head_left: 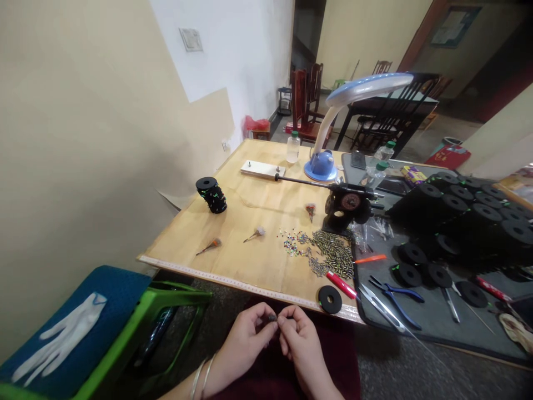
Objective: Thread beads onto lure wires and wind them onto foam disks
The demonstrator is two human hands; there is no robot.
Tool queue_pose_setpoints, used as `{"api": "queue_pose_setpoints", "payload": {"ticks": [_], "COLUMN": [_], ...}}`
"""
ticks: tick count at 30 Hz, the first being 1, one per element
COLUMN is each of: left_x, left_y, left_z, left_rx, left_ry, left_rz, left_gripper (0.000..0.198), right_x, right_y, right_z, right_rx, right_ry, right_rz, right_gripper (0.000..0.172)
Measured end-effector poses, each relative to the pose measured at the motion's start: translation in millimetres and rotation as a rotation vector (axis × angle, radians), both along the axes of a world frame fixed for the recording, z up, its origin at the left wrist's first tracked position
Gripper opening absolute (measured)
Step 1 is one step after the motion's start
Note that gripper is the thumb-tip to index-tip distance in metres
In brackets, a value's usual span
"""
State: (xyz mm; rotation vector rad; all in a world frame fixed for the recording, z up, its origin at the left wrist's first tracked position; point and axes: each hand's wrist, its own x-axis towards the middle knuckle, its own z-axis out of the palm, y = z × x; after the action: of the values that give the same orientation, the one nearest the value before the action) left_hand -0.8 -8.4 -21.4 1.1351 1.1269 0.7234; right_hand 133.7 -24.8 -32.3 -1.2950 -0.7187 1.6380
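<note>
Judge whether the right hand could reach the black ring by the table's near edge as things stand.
Probably yes: the black ring lies just beyond the right hand, nothing visible between them, though that hand's fingers meet the left hand.

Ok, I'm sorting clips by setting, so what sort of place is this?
Probably a room in a home used as a small craft workshop: a wooden worktable bears a desk lamp and a heap of tiny metallic pieces, with household-style wooden chairs beyond.
</note>
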Motion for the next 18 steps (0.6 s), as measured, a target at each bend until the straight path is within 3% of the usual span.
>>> {"api": "queue_pose_setpoints", "payload": {"ticks": [9, 18], "left_x": [4.1, 4.4], "left_y": [3.6, 3.6], "left_z": [7.6, 17.2], "left_rx": [-0.098, -0.108], "left_ry": [-0.089, -0.144], "left_rz": [0.005, 0.016], "left_gripper": [0.021, 0.017], "right_x": [0.3, 1.1], "right_y": [1.0, -1.7], "right_z": [0.4, -9.0], "right_rx": [-0.093, -0.017], "right_ry": [0.188, 0.135], "right_rz": [-0.124, -0.085], "right_gripper": [0.042, 0.037]}}
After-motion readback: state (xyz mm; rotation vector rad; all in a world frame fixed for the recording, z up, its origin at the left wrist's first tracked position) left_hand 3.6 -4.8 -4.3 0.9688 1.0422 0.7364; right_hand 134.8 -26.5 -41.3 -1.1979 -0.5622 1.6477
